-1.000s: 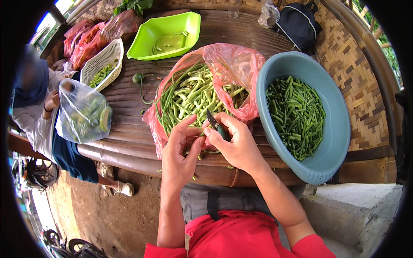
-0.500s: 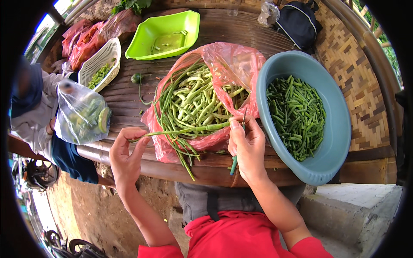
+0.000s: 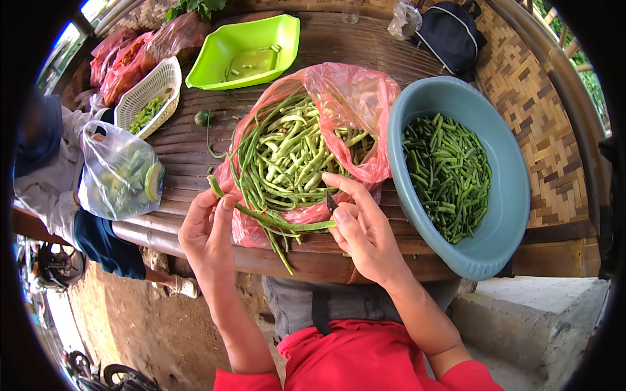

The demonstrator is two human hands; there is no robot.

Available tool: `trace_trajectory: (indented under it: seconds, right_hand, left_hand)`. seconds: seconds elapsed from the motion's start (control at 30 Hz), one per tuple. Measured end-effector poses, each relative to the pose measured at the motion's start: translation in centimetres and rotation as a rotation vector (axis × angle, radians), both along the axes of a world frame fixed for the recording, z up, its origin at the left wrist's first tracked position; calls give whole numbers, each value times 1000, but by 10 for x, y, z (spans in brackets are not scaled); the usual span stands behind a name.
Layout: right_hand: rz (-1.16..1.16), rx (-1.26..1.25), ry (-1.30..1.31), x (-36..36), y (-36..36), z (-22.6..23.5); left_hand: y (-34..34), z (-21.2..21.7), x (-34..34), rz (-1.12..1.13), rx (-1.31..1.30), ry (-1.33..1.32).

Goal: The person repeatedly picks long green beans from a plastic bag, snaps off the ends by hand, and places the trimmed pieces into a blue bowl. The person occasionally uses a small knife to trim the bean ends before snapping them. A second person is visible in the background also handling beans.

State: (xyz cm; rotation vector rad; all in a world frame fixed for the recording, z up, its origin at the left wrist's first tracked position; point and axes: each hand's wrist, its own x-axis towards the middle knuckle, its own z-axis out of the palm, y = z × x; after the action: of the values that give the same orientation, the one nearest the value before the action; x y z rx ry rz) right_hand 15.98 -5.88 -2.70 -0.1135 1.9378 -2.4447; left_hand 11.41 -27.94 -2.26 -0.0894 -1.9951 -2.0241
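Observation:
My left hand pinches a long green bean between thumb and fingertips, and a short green end sticks up above the fingers. The bean's other end meets the thumb of my right hand. A small knife with a dark blade is gripped in that hand, its index finger stretched out; most of the handle is hidden. Just beyond both hands lies an opened red plastic bag heaped with whole long beans. To the right, a blue-grey basin holds short cut beans.
A bright green tray and a white basket with green pieces stand far left. Nearby are a round green vegetable, red bags and a dark pouch. At left, a person sits behind a clear bag of vegetables.
Both hands have come lower and nearer the table's front edge, the bean with them. My right index finger has extended, and the knife has turned so its blade shows.

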Motion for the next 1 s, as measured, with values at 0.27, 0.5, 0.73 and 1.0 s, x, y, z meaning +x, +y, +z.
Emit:
trace_trajectory:
  seconds: [0.27, 0.5, 0.73, 1.0]
  right_hand:
    - [-244, 739, 231, 4, -6, 30]
    - [-230, 1018, 219, -5, 5, 42]
    - [153, 257, 52, 0, -11, 56]
    - [258, 59, 34, -16, -24, 45]
  left_hand:
    - [4, 15, 3, 163, -61, 184]
    - [-3, 16, 7, 121, -157, 283]
    - [8, 18, 8, 115, -381, 424]
    - [19, 24, 9, 118, -588, 468]
